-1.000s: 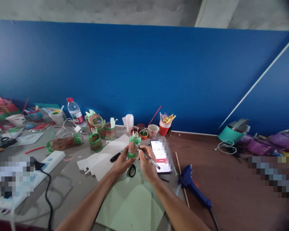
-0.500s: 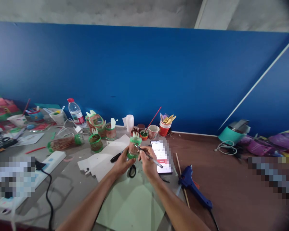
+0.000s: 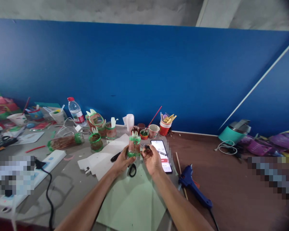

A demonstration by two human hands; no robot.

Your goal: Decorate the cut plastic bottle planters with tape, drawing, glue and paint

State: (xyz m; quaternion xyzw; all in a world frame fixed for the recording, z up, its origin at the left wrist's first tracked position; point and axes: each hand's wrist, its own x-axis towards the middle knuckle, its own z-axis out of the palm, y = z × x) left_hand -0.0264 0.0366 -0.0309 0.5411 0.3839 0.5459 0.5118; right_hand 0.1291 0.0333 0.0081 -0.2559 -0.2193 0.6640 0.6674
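My left hand [image 3: 122, 161] is closed around a small painted jar [image 3: 134, 146], brown in the middle with green bands at top and bottom and pale pointed cut-outs at its rim. It is upright. A slim pen [image 3: 162, 152] is gripped in my right hand [image 3: 152, 159], just right of the jar and apart from it. Under my hands lie black-handled scissors [image 3: 132, 170] on a pale green sheet [image 3: 132, 205]. A black marker [image 3: 115, 156] rests beside my left hand on white cut paper [image 3: 100, 165].
Similar green-and-brown jars [image 3: 95, 142] stand at the back left, near a water bottle [image 3: 75, 112]. A phone [image 3: 167, 166] with a running timer lies right of my hand. Farther right are a blue glue gun [image 3: 195, 186] and a turquoise pot [image 3: 233, 132]. A power strip [image 3: 54, 162] is at left.
My right hand has drawn the pen away from the jar's side, a little to the right. My left hand keeps its hold on the jar. The phone's timer has advanced.
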